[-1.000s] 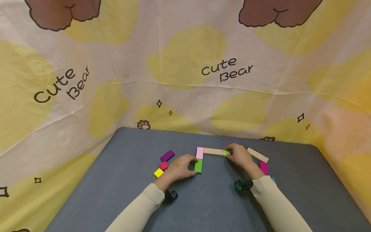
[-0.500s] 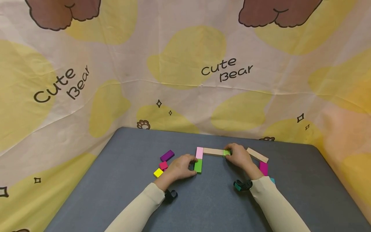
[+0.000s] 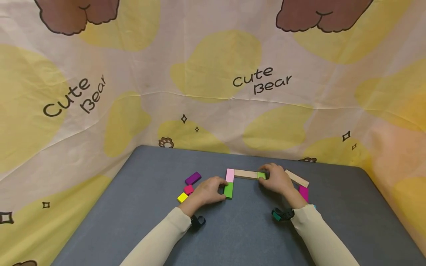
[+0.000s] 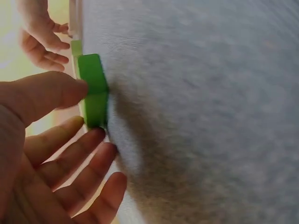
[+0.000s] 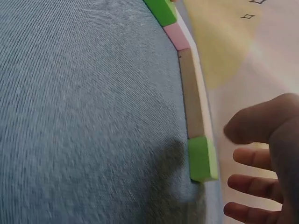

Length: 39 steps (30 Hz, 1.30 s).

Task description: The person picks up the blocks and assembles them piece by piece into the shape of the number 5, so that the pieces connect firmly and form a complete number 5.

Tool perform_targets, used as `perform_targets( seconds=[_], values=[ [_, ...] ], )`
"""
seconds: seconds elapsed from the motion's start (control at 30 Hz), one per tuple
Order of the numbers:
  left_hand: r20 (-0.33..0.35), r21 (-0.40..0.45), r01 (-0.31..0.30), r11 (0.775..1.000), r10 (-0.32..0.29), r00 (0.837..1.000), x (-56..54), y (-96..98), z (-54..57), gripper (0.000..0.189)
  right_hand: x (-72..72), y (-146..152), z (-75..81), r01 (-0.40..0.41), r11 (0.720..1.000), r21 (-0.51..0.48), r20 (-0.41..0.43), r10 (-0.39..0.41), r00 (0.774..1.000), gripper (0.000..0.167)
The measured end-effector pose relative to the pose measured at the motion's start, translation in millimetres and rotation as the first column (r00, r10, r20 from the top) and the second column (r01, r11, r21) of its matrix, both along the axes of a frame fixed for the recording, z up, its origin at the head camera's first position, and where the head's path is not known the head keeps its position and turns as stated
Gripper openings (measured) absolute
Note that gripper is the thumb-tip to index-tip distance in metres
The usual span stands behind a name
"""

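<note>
My left hand (image 3: 208, 191) holds the green block (image 3: 228, 190) by its left side and near end, between thumb and fingertips. That block lies end to end with a pink block (image 3: 230, 175). From the pink one a plain wooden block (image 3: 245, 174) runs right to a short light green block (image 3: 261, 175). My right hand (image 3: 277, 180) is just beside the light green block, fingers loosely bent. In the right wrist view a gap shows between its thumb and the light green block (image 5: 202, 158), and nothing is in its grasp.
Left of my left hand lie a purple block (image 3: 193, 178), a red block (image 3: 188, 190) and a yellow block (image 3: 182, 197). Behind my right wrist a wooden block (image 3: 297, 178) meets a magenta block (image 3: 303, 193); a blue piece is mostly hidden by the sleeve.
My right hand has shifted slightly right, away from the light green block. The left hand and the row of blocks have stayed put; the head view has moved a little.
</note>
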<state>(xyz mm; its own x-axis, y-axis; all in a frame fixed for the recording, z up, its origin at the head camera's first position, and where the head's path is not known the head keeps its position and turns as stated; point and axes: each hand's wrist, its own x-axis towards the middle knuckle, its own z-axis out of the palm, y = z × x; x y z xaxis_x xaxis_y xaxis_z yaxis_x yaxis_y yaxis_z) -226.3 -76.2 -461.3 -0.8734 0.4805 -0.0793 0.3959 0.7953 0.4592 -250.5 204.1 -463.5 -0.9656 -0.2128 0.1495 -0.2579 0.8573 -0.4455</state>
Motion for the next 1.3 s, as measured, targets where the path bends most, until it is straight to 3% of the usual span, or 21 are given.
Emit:
perform_targets(
  seconds=[0.33,0.6,0.97,1.3],
  values=[
    [0.067,-0.010,-0.035,0.999,0.035,0.997,-1.9,2.1,7.0,0.043,2.2,24.9,9.1,0.050,0.998,-0.036,-0.011,-0.051,0.999,0.041],
    [0.096,0.039,-0.050,0.998,0.046,0.994,-4.7,2.2,5.2,0.043,4.3,52.9,14.2,0.137,0.989,-0.059,0.051,-0.134,0.990,0.043],
    [0.093,0.030,-0.057,0.998,0.054,0.994,-3.4,2.8,7.9,0.043,6.3,75.2,4.7,0.144,0.988,-0.058,0.024,-0.143,0.989,0.042],
    [0.110,0.040,-0.069,0.997,0.065,0.992,-3.4,3.8,7.1,0.044,7.4,85.6,-0.7,0.141,0.990,0.004,0.035,-0.141,0.989,0.039]
  ],
)
